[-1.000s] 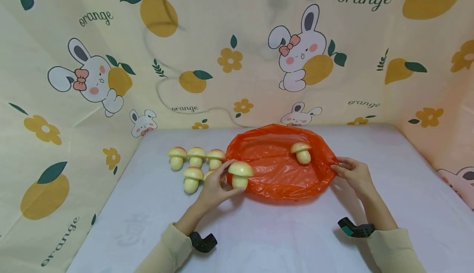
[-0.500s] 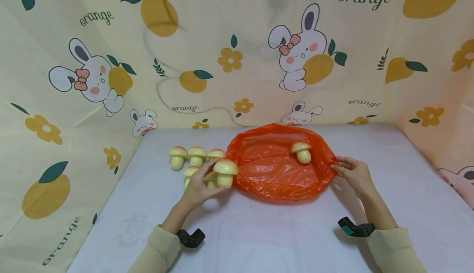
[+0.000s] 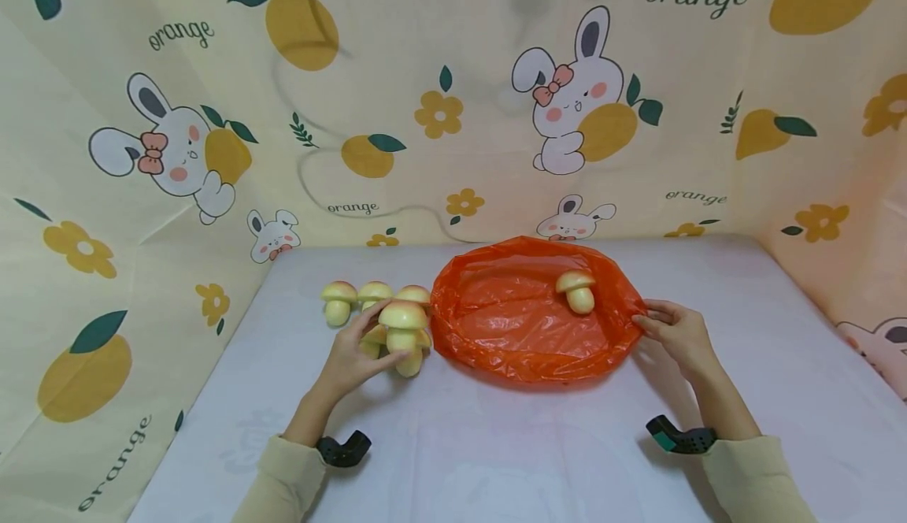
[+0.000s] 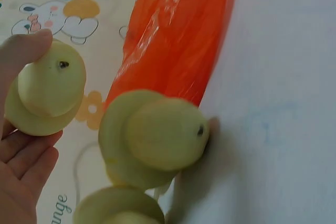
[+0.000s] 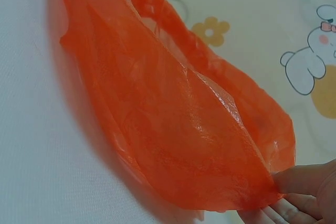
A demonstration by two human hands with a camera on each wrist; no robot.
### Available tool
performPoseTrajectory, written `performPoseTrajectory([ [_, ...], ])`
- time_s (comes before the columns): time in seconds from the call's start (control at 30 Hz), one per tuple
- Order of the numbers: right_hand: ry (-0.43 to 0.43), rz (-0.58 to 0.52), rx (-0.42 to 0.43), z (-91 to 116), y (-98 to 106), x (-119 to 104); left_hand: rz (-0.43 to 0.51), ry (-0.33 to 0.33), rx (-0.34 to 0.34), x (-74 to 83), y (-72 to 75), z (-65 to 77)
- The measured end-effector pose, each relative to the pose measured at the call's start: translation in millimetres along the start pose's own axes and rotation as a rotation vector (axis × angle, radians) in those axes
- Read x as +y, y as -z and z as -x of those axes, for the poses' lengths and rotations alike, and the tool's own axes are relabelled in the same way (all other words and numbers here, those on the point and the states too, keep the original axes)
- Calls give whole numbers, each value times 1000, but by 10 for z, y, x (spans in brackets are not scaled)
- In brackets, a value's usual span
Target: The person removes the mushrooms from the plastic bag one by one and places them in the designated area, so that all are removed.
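Observation:
My left hand (image 3: 347, 359) holds a pale yellow-green toy mushroom (image 3: 402, 317) between thumb and fingers, above others of its kind. From the left wrist view, the thumb lies on the stem of this mushroom (image 4: 52, 85), fingers beneath the cap. Just left of a red plastic bag (image 3: 496, 365) stand several more mushrooms, among them a back-left mushroom (image 3: 338, 302); the held one and my hand partly cover some. Inside the wide-mouthed bag lies one mushroom (image 3: 579, 296). At the bag's right rim, my right hand (image 3: 676, 335) pinches the plastic, also visible in the right wrist view.
A white cloth (image 3: 496, 460) covers the table. Behind and beside it hangs a cream sheet (image 3: 397, 98) printed with rabbits and oranges. A black device (image 3: 345, 450) sits at the left wrist, and another black device (image 3: 682, 436) at the right.
My left hand has moved left with the mushroom, from over the bag's left rim to over the grouped mushrooms. The right hand keeps its place on the rim.

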State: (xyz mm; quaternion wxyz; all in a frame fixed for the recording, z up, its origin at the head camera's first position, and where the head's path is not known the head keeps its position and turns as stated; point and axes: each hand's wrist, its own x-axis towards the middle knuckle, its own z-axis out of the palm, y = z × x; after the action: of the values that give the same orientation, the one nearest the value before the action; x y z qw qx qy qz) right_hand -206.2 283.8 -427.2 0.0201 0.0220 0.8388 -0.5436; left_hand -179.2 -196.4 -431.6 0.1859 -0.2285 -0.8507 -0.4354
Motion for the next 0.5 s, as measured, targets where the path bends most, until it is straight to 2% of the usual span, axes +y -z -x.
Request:
performPoseTrajectory([
  [0.1, 0, 5, 2, -13, -4, 8, 22, -6, 13, -34, 47, 14],
  [0.33, -7, -1, 1, -5, -8, -8, 44, 46, 13, -137, 163, 44],
  [0.5, -5, 9, 3, -2, -4, -20, 72, 52, 18, -218, 263, 58],
])
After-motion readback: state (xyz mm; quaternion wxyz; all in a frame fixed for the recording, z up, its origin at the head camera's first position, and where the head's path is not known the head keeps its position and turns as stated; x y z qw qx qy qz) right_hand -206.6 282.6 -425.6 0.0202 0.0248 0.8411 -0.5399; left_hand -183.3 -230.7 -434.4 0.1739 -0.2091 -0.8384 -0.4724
